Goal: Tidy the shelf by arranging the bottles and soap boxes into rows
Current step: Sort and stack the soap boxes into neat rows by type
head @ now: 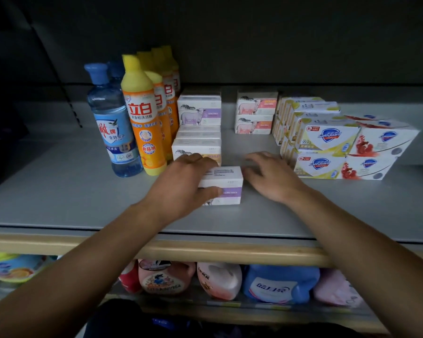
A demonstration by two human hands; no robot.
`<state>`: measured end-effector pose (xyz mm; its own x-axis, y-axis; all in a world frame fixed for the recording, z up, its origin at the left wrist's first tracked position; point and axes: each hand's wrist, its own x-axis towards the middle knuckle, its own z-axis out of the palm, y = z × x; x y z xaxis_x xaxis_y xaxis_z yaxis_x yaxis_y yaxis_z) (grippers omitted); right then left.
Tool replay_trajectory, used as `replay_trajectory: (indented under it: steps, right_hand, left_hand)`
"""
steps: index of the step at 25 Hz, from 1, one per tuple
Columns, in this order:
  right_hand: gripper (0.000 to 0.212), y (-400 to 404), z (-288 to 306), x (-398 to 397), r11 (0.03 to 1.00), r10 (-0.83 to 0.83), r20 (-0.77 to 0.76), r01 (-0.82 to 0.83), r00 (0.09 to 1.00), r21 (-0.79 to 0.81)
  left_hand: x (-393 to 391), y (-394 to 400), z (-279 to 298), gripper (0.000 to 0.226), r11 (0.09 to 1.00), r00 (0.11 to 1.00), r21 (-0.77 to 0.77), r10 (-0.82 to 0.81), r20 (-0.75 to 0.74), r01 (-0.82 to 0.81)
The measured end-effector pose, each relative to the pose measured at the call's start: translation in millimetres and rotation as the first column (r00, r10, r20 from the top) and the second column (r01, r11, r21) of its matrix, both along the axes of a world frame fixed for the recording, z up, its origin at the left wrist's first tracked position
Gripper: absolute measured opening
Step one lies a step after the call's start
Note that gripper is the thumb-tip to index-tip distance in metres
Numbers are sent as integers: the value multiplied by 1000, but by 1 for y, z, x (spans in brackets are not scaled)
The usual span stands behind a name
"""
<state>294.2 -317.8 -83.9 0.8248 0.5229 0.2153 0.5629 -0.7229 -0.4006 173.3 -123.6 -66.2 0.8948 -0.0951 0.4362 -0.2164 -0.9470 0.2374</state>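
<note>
Left hand [181, 181] gripping matte rectangular cardboard soap box [226, 185], right hand [271, 178] spread flat beside it, glossy plastic bottles [142, 113] upright, smooth grey shelf [59, 181], dim surroundings

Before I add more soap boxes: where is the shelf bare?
Bare: the front strip of the shelf before the blue bottle, and the lane between the purple soap boxes and pink soap boxes. Crowded: the Safeguard boxes on the right.
</note>
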Motion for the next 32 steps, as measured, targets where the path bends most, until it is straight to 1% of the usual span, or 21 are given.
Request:
replay_trajectory:
  steps: [1,2,4,6,9,12,14,16,18,23,29,30,32]
  right_hand:
    - [52,4,-7,4,991,12,15,-10,1000,-131]
    - [57,6,-14,8,979,22,23,-17,999,-203]
    - [60,7,-23,9,975,12,39,-3,999,-222]
    - [60,8,-28,9,979,5,57,7,998,-205]
    - [60,9,-28,9,983,13,58,-2,998,-184]
    - [58,8,-29,11,985,20,49,-11,999,-172]
    - [57,6,-31,12,987,17,59,-7,998,-161]
    - [56,6,-32,12,989,18,58,-10,998,-147]
    - [56,7,-34,12,990,18,58,-10,998,-140]
    - [57,7,-36,14,990,10,60,-2,998,-138]
    - [56,8,-36,14,990,17,63,-8,998,-142]
    - [55,8,-37,13,990,14,65,-4,998,-139]
    - [54,8,-37,13,992,7,75,3,997,-128]
  left_hand:
    - [0,2,5,53,1000,999,-26,-4,46,5]
    - [3,4,12,51,999,994,-51,-2,110,8]
    - [17,10,30,48,999,974,-53,23,225,-11]
    - [40,14,46,48,997,960,7,67,273,-72]
    - [81,18,59,47,974,947,111,160,279,-197]
    - [118,24,59,46,926,932,209,260,251,-315]
    - [136,29,53,45,902,922,226,321,216,-367]
    - [146,35,42,46,890,911,212,369,186,-404]
    - [149,39,33,47,895,912,196,369,177,-400]
    - [152,46,31,49,932,936,149,302,183,-330]
    - [152,44,34,50,923,935,169,323,149,-345]
    - [153,42,37,49,921,933,173,324,159,-350]
    - [159,27,47,49,935,929,141,288,234,-325]
